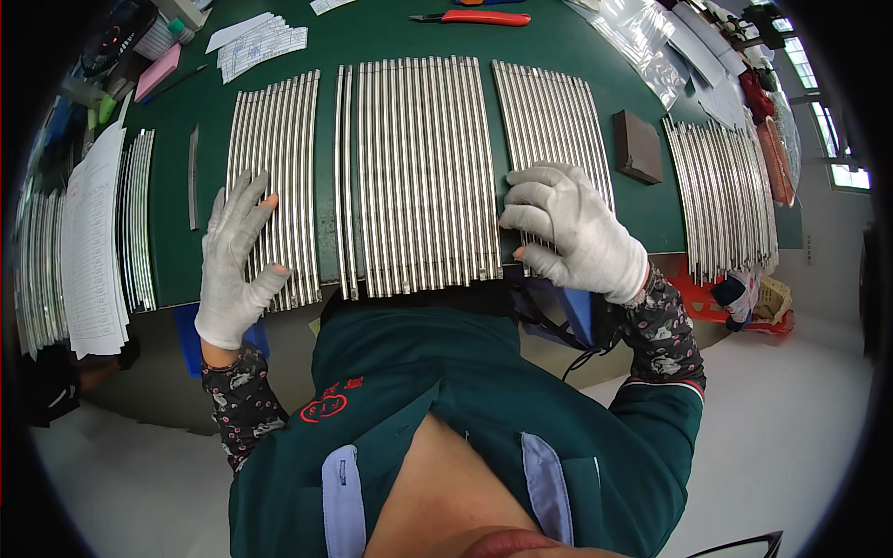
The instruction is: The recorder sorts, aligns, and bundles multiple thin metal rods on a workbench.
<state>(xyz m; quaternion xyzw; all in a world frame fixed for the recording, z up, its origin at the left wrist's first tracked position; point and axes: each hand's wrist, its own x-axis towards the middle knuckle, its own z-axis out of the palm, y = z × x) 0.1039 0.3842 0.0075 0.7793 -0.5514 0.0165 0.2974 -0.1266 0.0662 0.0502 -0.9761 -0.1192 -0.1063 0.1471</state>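
Note:
Shiny metal rods lie side by side in groups on the green tabletop. My left hand, in a white glove with bare thumb and finger tips, rests spread along the left group of rods. My right hand, gloved the same way, lies over the near part of the right group of rods, fingers apart and slightly bent, tips by the middle group's edge. Between my hands lies the wide middle group of rods. A narrow pair of rods sits just left of it.
A brown block stands right of the rods, with another rod group beyond. A thin dark strip lies at left, near papers over more rods. A red-handled cutter and plastic bags lie at the back.

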